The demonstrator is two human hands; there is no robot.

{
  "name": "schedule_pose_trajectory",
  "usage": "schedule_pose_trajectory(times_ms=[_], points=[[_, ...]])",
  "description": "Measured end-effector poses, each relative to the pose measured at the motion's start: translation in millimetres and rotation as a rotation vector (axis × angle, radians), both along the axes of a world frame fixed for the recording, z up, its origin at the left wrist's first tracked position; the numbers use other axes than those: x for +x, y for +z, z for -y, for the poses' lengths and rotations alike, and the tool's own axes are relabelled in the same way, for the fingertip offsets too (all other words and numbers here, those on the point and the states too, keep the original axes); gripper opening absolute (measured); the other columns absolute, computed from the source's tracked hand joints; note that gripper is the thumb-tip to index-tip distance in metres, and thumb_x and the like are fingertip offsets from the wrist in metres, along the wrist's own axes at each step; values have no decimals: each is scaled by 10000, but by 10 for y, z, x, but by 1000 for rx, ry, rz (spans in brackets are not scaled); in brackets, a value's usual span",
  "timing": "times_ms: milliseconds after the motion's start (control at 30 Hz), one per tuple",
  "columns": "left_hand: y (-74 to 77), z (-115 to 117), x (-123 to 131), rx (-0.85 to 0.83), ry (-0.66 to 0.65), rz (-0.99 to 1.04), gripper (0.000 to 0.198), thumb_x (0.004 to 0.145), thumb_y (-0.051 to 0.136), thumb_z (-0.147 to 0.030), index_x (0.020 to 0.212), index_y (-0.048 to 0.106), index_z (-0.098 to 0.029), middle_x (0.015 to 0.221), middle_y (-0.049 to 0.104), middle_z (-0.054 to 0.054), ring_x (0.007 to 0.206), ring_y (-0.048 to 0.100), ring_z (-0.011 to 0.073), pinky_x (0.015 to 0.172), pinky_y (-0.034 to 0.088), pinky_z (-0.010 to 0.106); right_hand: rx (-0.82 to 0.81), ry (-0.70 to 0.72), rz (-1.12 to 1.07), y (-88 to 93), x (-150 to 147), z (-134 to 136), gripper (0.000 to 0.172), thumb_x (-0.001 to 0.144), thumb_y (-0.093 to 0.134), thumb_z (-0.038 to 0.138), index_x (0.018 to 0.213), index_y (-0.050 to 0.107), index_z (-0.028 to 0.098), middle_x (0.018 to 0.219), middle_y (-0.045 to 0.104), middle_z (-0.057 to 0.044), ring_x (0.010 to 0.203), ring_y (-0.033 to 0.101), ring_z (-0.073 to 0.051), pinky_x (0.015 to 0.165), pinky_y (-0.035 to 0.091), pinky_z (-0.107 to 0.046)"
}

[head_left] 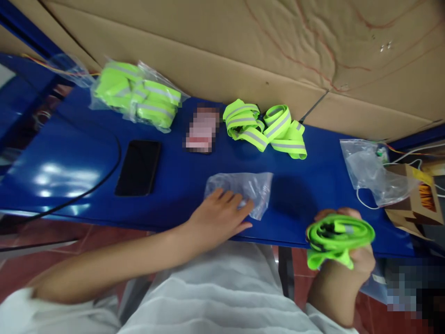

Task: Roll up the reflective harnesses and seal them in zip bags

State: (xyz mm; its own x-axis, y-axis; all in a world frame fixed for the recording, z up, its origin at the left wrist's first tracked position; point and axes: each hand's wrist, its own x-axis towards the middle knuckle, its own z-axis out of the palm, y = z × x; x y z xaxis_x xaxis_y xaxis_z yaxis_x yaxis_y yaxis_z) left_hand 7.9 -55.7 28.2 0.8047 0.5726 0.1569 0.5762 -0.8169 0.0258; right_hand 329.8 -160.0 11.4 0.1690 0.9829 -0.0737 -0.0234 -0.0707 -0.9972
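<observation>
My left hand (222, 215) rests on a clear plastic bag (260, 188) that lies flat near the front edge of the blue table. Its fingers are spread over the bag. Over the table's right front edge, my right hand (361, 255) is closed around a rolled neon-yellow reflective strap (340, 234), with a short loop hanging below the roll. Behind the bag lie loosely coiled reflective straps of the same kind (245, 120), with grey stripes along them. Farther left, a filled plastic bag of yellow straps (139, 95) sits against the cardboard.
A black phone (138, 168) lies left of my left hand, and a second phone (202, 130), blurred out, lies behind it. A black cable (86, 192) crosses the left side. Cardboard (208, 51) walls the back. At right are crumpled clear bags (368, 169) and an open carton (410, 199).
</observation>
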Motion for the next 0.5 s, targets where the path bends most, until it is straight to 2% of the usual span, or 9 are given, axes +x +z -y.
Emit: schedule_pose_trajectory(times_ms=[67, 167, 300, 333, 400, 467, 500], points=[[32, -14, -139, 41, 66, 33, 391, 988, 620, -503, 1207, 677, -185, 988, 674, 95, 859, 652, 274, 755, 481, 394, -22, -28, -27, 69, 36, -250, 618, 748, 817, 562, 1293, 629, 340, 1126, 742, -96, 825, 753, -311, 626, 629, -435], [41, -78, -210, 50, 108, 100, 404, 992, 594, -535, 1167, 697, -186, 1055, 662, 118, 896, 642, 283, 771, 486, 404, -62, -82, 40, 232, -54, -717, 555, 745, 884, 420, 1251, 686, 306, 1079, 754, -39, 864, 746, -261, 712, 627, -370], [66, -127, -200, -24, 124, 122, 378, 981, 634, -498, 1186, 706, -188, 1192, 655, 146, 1030, 654, 301, 860, 511, 423, -121, 66, 149, 356, -298, -1303, 505, 738, 910, 402, 1197, 729, 295, 1075, 761, -2, 906, 740, -232, 781, 613, -337], [75, -135, -185, -36, 132, 121, 426, 967, 659, -501, 1258, 685, -190, 1254, 643, 163, 1098, 649, 318, 906, 514, 439, -116, 102, 158, 348, -357, -1410, 493, 735, 913, 409, 1178, 737, 284, 1070, 763, -3, 917, 740, -233, 805, 612, -343], [76, -159, -134, -46, 164, 114, 655, 915, 717, -548, 1446, 578, -191, 1455, 549, 221, 1305, 573, 381, 1041, 482, 508, -102, 149, 156, 286, -464, -1558, 483, 734, 912, 426, 1158, 743, 269, 1071, 764, -8, 951, 741, -239, 860, 610, -361], [44, -209, -66, -74, 206, 96, 898, 864, 755, -601, 1587, 417, -190, 1603, 407, 255, 1472, 430, 425, 1166, 389, 579, -72, 138, 136, 189, -552, -1615, 482, 749, 897, 448, 1165, 734, 268, 1097, 761, -12, 991, 740, -245, 908, 610, -379], [18, -243, -34, -103, 219, 86, 976, 851, 760, -618, 1625, 349, -187, 1620, 391, 255, 1500, 398, 425, 1196, 356, 589, -51, 111, 128, 137, -585, -1616, 484, 763, 884, 460, 1179, 724, 271, 1116, 758, -15, 1009, 739, -248, 926, 610, -388]])
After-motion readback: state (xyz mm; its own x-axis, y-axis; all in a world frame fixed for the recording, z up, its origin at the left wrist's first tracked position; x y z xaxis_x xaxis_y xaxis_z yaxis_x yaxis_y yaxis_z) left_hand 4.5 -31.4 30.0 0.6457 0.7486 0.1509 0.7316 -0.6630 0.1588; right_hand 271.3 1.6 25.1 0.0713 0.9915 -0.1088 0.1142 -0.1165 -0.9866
